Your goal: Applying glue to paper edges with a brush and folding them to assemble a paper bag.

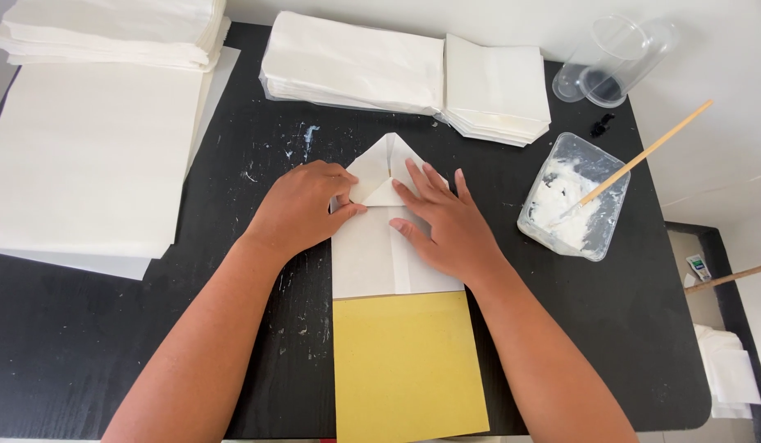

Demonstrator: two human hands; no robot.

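Observation:
A folded white paper bag (372, 258) lies on the black table (257, 156), its far end folded into a point. Its near end rests on a yellow card (405, 369). My left hand (303, 205) presses the left side of the folded point, thumb on a small triangular flap. My right hand (442, 221) lies flat on the right side, fingers spread toward the point. Neither hand lifts the paper; both hold it down.
A stack of finished white bags (397, 74) sits at the back. Large white sheets (85, 148) and another stack (118, 33) lie at the left. A plastic tub of white paste (573, 197) with a wooden stick (647, 152) stands right; a clear cup (614, 61) lies tipped behind.

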